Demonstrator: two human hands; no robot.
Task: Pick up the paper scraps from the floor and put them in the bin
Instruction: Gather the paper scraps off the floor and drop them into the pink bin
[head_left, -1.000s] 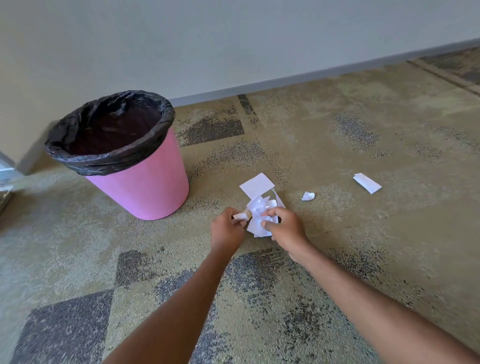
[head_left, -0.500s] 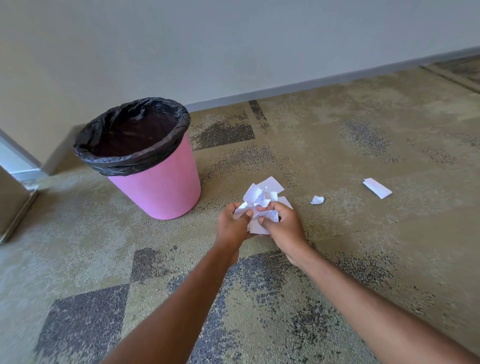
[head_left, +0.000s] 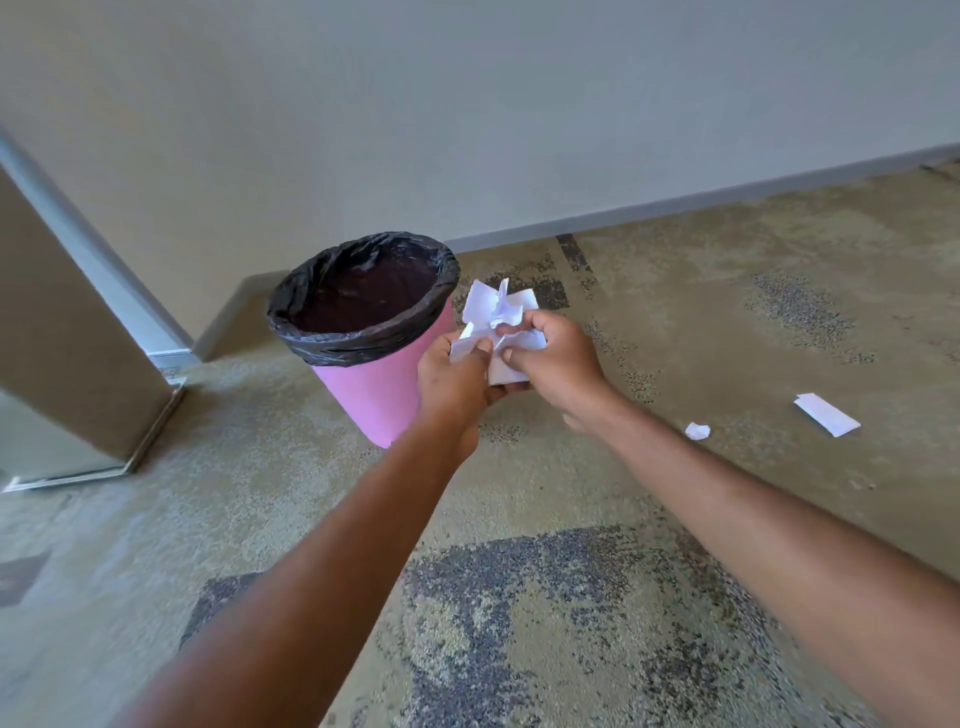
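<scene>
both hands (head_left: 511, 371) clutch paper wad (head_left: 496, 325) | beside pink bin (head_left: 371, 384) | two scraps (head_left: 826, 414) on carpet

One bin (head_left: 382, 384), two loose scraps (head_left: 697, 431) (head_left: 826, 414) (floor), one held bundle (head_left: 498, 322).

Both bare forearms reach forward from the lower frame and converge. The left hand (head_left: 451, 375) and right hand (head_left: 556, 364) sit side by side, almost touching, fingers (head_left: 514, 328) curled inward and clamped around a crumpled wad of white paper scraps (head_left: 496, 317).
</scene>
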